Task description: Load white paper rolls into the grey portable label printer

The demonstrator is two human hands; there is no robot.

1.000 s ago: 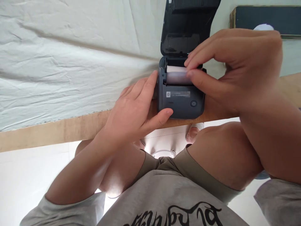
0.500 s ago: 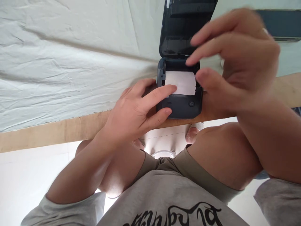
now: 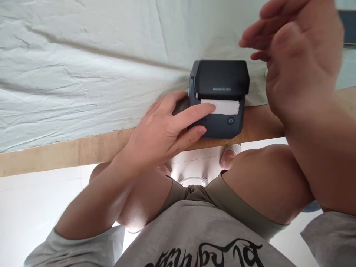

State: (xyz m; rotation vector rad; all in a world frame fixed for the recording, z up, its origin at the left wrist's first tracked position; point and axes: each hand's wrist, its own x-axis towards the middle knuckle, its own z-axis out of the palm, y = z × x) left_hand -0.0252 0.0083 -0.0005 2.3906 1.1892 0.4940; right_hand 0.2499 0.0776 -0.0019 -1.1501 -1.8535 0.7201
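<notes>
A small dark printer stands at the table's front edge, its black lid lowered nearly onto the body. White paper sticks out from under the lid, above the round power button. My left hand is at the printer's left side, fingers apart, with the index fingertip on the paper and the thumb by the front. Up and to the right of the printer, my right hand is raised in the air, slightly blurred, its fingers apart and holding nothing.
A pale wrinkled cloth covers the table, whose bare wooden edge runs along the front. Part of a dark flat object shows at the far right. My legs are below the edge.
The printer's lid has swung down from upright over the paper roll area. My right hand has moved right and away from the printer. My left hand has shifted slightly right along with the printer.
</notes>
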